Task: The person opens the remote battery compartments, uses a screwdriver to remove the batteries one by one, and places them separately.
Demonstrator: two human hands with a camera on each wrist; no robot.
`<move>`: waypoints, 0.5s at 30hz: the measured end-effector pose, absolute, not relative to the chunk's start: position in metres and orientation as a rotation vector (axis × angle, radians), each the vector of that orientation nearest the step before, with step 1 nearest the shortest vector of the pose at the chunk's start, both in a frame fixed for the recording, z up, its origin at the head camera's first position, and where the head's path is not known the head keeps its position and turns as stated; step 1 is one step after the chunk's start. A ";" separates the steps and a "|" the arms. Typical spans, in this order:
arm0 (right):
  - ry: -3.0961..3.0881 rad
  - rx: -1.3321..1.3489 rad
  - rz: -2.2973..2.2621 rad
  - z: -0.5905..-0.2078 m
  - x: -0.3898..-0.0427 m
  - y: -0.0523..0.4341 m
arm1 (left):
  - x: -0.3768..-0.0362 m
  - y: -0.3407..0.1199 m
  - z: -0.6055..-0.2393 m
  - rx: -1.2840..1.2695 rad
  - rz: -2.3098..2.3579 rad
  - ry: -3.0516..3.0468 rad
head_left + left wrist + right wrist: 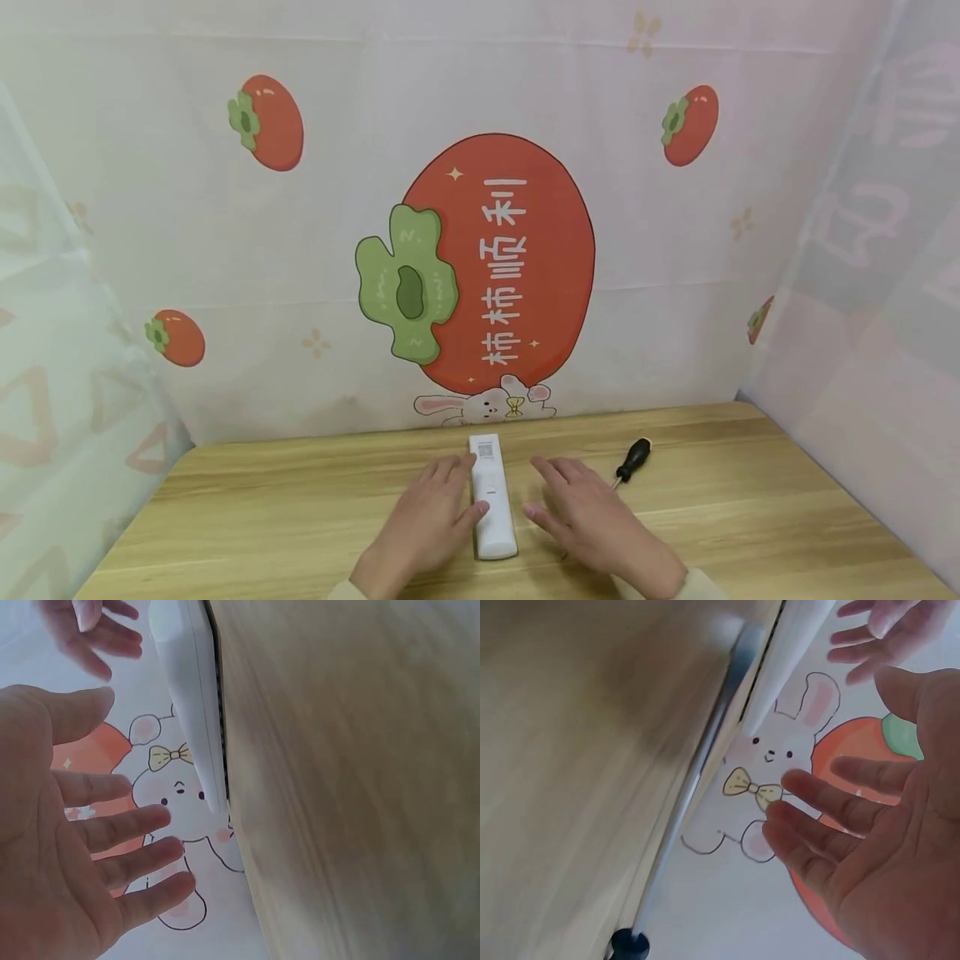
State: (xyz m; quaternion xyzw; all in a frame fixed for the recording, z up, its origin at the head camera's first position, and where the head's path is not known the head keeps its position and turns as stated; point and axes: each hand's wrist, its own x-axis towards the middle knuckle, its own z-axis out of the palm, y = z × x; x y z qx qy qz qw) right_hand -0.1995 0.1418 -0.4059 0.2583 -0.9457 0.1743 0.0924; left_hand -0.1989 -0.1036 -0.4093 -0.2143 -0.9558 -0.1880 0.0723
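A long white remote control [492, 492] lies on the table with its back up, showing a small printed label and a little latch mark. My left hand [431, 512] hovers at its left side, fingers spread, the thumb overlapping it in the head view. In the left wrist view a gap separates that hand from the remote control [191, 697]. On the other side, my right hand [592, 512] is held with fingers loosely extended, holding nothing. Beyond it lies a screwdriver with a black handle [636, 458]; its metal shaft [694, 780] shows in the right wrist view, partly hidden from the head.
The wood-grain table [300, 500] meets a white cloth backdrop [330, 167] printed with persimmons and a rabbit. Cloth side panels [885, 333] stand at left and right of the table.
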 end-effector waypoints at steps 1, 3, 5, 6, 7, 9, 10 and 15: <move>-2.808 0.779 0.511 -0.405 -0.200 0.140 | -0.199 -0.103 -0.409 -0.650 -0.564 -2.883; -2.801 0.807 0.498 -0.403 -0.201 0.136 | -0.198 -0.102 -0.408 -0.660 -0.561 -2.906; -2.793 0.835 0.485 -0.401 -0.201 0.133 | -0.198 -0.101 -0.408 -0.671 -0.559 -2.926; -2.787 0.849 0.476 -0.400 -0.201 0.131 | -0.198 -0.101 -0.408 -0.676 -0.560 -2.939; -2.784 0.863 0.468 -0.400 -0.201 0.130 | -0.198 -0.100 -0.408 -0.682 -0.563 -2.951; -2.777 0.889 0.452 -0.399 -0.202 0.127 | -0.199 -0.100 -0.407 -0.695 -0.567 -2.975; -2.777 0.900 0.446 -0.399 -0.203 0.125 | -0.199 -0.099 -0.407 -0.700 -0.569 -2.988; -2.772 0.946 0.432 -0.399 -0.206 0.119 | -0.200 -0.099 -0.408 -0.707 -0.592 -3.036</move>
